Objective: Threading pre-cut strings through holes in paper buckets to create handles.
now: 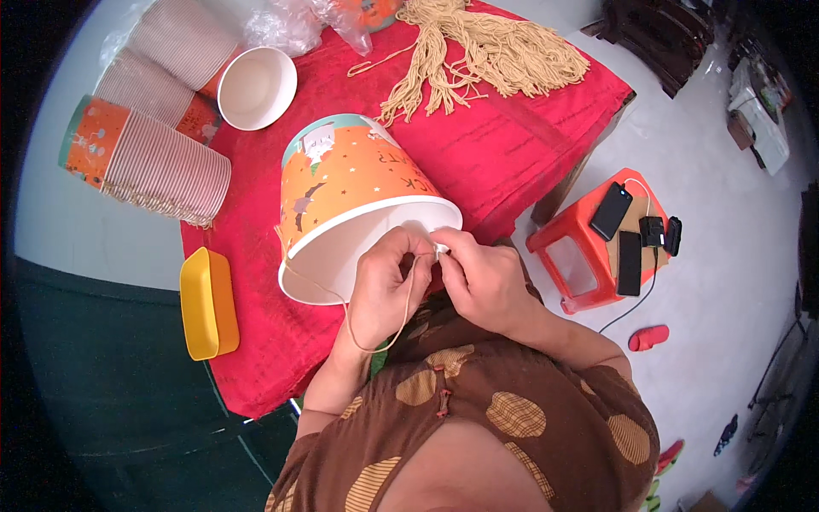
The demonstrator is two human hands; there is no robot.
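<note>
An orange paper bucket [350, 192] with printed pictures lies on its side on the red cloth [503, 145], its white open mouth toward me. My left hand [386, 282] and my right hand [478, 273] meet at the bucket's rim. Both pinch a thin beige string [350, 320] there. The string loops down below my left hand and also runs along the bucket's left rim.
Stacks of matching paper buckets [153, 154] lie at the left, with one white bucket mouth [256, 85] showing. A bundle of beige strings [486, 51] lies at the back. A yellow tray [207, 303] sits on the cloth's edge. A red stool [589, 256] holds phones at the right.
</note>
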